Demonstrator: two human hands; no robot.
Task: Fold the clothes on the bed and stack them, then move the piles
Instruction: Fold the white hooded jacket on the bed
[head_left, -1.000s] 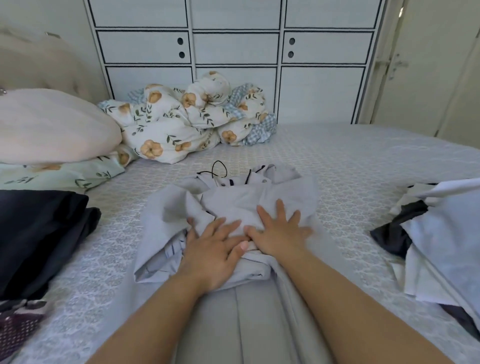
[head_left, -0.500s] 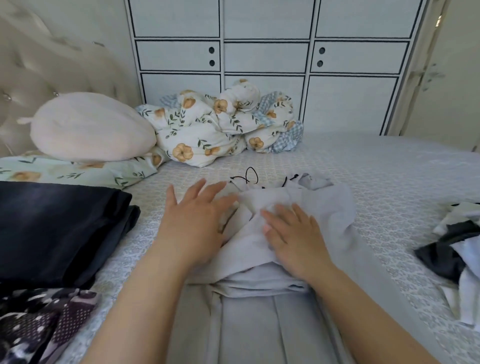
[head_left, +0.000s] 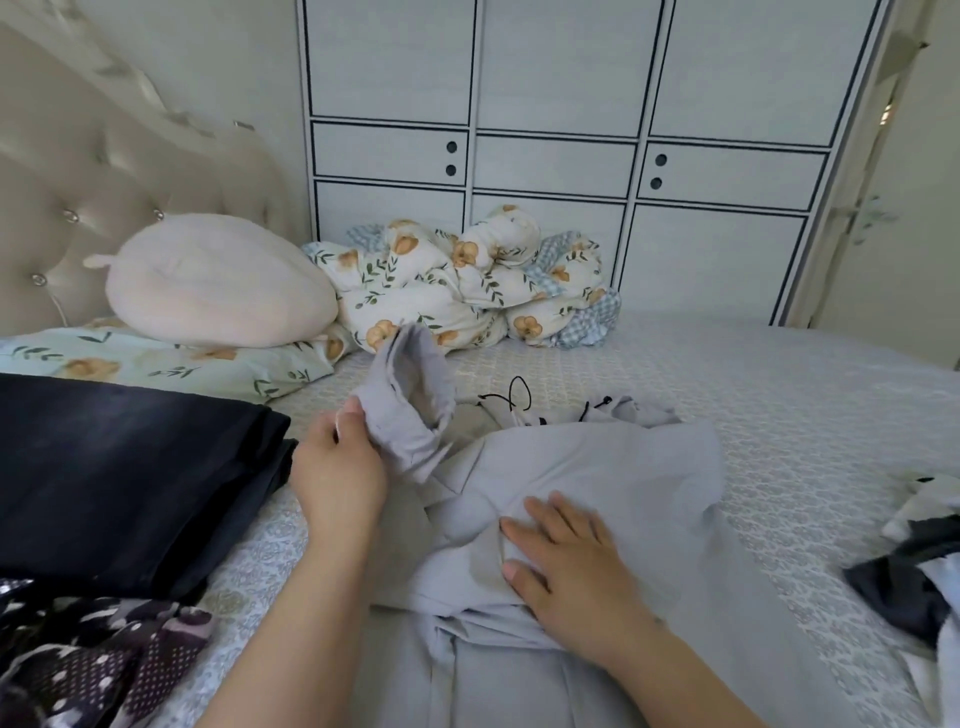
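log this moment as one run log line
step: folding grey garment | left hand: lifts its sleeve | right hand: presses body flat | on bed

Grey garment (head_left: 597, 467): soft matt cloth, creased, thin black drawstring (head_left: 514, 400). Bed (head_left: 779, 405) cover: pale woven cloth, raised lace-like pattern, matt. Dark folded pile (head_left: 119, 467): smooth navy cloth, slight sheen. Dotted fabric (head_left: 93, 660): thin, printed. Headboard (head_left: 93, 171): tufted, glossy leather-look, metal studs. Round pillow (head_left: 218, 280): plush, matt. Floral quilt (head_left: 457, 286): printed cotton-look. Wardrobe (head_left: 571, 130): smooth matt panels.
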